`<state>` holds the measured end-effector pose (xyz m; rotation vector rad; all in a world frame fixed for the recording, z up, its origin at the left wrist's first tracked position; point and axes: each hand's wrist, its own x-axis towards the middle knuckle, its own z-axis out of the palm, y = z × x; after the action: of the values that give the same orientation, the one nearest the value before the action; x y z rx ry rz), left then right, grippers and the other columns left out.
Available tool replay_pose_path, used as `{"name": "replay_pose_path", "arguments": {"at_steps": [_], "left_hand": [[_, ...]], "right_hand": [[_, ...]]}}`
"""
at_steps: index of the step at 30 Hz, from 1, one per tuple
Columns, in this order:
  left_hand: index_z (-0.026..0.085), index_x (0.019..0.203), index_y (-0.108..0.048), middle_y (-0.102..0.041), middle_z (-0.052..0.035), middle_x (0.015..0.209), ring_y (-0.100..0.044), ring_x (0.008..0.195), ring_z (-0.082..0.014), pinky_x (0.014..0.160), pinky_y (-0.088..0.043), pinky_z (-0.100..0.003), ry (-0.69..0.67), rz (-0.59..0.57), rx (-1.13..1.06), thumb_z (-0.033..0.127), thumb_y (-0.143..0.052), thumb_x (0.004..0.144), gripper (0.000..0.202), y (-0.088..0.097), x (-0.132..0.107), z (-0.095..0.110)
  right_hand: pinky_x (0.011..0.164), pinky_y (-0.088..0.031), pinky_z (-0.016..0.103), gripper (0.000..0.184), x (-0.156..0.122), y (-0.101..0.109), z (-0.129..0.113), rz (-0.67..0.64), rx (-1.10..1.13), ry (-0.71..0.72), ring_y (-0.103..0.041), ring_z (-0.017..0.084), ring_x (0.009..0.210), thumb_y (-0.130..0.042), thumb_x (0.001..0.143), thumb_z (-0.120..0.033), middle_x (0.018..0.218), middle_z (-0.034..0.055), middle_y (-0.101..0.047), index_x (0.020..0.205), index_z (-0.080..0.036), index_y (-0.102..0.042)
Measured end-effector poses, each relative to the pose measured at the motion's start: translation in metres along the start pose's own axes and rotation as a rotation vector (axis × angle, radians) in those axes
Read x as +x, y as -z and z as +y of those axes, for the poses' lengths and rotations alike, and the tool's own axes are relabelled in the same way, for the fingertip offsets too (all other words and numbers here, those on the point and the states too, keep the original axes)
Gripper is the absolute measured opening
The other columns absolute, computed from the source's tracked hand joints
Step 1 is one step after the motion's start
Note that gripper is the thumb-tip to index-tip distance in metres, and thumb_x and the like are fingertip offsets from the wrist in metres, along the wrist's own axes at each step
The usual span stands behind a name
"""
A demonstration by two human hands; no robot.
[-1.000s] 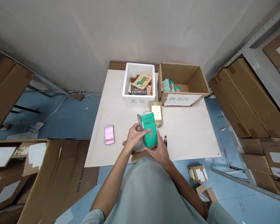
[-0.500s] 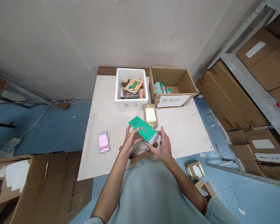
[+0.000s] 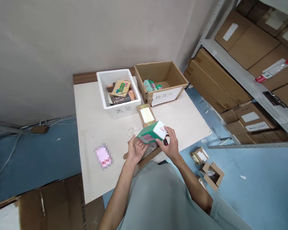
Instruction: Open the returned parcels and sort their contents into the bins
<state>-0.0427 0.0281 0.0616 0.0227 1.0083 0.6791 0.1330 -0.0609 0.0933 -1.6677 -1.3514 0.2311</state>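
A green box point(image 3: 150, 134) with a white end lies tilted between both my hands above the near edge of the white table point(image 3: 93, 111). My left hand point(image 3: 136, 149) cups it from below on the left, fingers curled against it. My right hand point(image 3: 170, 144) grips the white end from the right. Under the hands sits an opened brown cardboard package point(image 3: 147, 155) with crumpled wrapping. A small brown parcel point(image 3: 147, 115) with a pale label lies just beyond the box.
At the table's back stand a white foam bin point(image 3: 118, 107) of books and packets and an open cardboard box point(image 3: 168, 89) with green items and a paper label. A pink blurred item point(image 3: 103, 157) lies left. Shelves of cartons point(image 3: 230, 80) fill the right; small boxes point(image 3: 212, 172) litter the blue floor.
The green box went from upright to lying tilted, its white end now turned toward me. The view swung right, so the table and bins shifted left.
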Motion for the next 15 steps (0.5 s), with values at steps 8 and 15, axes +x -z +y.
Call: {"name": "replay_pose_path", "arguments": {"at_steps": [8, 15], "left_hand": [[0.014, 0.134, -0.068, -0.082, -0.0142, 0.116, -0.082, 0.103, -0.0239, 0.097, -0.065, -0.035, 0.171, -0.245, 0.278, 0.026, -0.07, 0.096, 0.04, -0.006, 0.012, -0.018], [0.024, 0.142, -0.066, -0.083, -0.0061, 0.118, -0.081, 0.102, -0.0206, 0.103, -0.064, -0.034, 0.152, -0.442, 0.453, 0.012, -0.093, 0.077, 0.072, -0.034, 0.007, -0.064]], "right_hand": [[0.103, -0.063, 0.041, 0.071, 0.001, 0.045, 0.021, 0.163, 0.197, -0.323, -0.065, 0.029, 0.132, -0.073, 0.1, -0.057, 0.155, 0.0173, -0.061, 0.16, -0.024, -0.055], [0.113, -0.057, 0.045, 0.104, 0.019, 0.063, 0.075, 0.055, 0.497, -0.46, -0.069, 0.029, 0.129, -0.079, 0.091, -0.07, 0.146, 0.0168, -0.066, 0.172, -0.023, -0.034]]}}
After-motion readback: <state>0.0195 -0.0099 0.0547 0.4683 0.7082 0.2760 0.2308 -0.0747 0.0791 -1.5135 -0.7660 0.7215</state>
